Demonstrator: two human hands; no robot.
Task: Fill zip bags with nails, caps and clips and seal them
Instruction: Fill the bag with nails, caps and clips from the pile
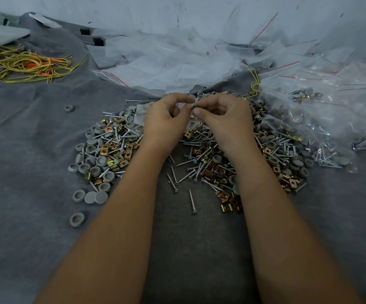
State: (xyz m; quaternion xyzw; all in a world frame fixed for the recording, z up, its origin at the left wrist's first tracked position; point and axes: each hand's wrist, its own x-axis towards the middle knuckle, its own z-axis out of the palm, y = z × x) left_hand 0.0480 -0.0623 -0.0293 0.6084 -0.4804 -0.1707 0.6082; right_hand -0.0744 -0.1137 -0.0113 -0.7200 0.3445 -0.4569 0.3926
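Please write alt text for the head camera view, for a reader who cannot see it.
Two bare hands, left hand and right hand, pinch a small clear zip bag above a heap of nails, grey caps and brass clips on grey cloth. Filled bags lie to the right, empty bags behind, yellow bands far left.

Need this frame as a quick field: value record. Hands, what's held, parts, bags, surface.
left hand: left hand pinches the small clear zip bag at its top
right hand: right hand pinches the same bag from the other side
bag contents: cannot tell
loose parts: mixed pile of silver nails, grey round caps and brass-coloured square clips
empty bags: heap of clear zip bags with red strips, behind the hands
filled bags: clear bags with parts inside, at right
surface: grey cloth
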